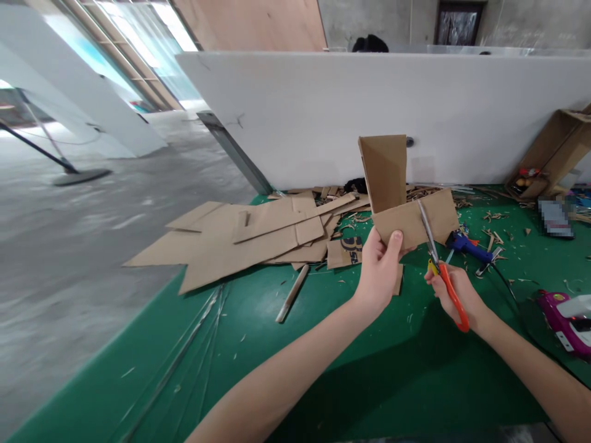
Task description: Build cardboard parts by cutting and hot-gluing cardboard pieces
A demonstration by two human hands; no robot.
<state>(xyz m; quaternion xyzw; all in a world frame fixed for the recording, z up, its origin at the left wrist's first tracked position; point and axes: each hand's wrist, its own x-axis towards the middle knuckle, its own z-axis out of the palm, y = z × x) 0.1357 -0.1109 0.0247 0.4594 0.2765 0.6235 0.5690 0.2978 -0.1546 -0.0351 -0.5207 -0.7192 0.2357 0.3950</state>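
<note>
My left hand (379, 271) grips a folded piece of cardboard (385, 175) by its lower flap, thumb on the near face. One panel of it stands upright and the flap stretches to the right. In my right hand (455, 289) is a pair of scissors (450, 295) with orange and yellow handles. The scissor blades point up and overlap the flap right of my left thumb; I cannot tell whether they have cut into it. Both hands are above the green table (258, 363).
Flat cardboard sheets (221, 237) are piled at the left, a cardboard strip (293, 293) before them. A blue glue gun (471, 247) with a cord lies right, near a magenta-and-white device (566, 320). Cardboard scraps litter the back beneath a white partition (314, 117). A cardboard box (554, 151) stands far right.
</note>
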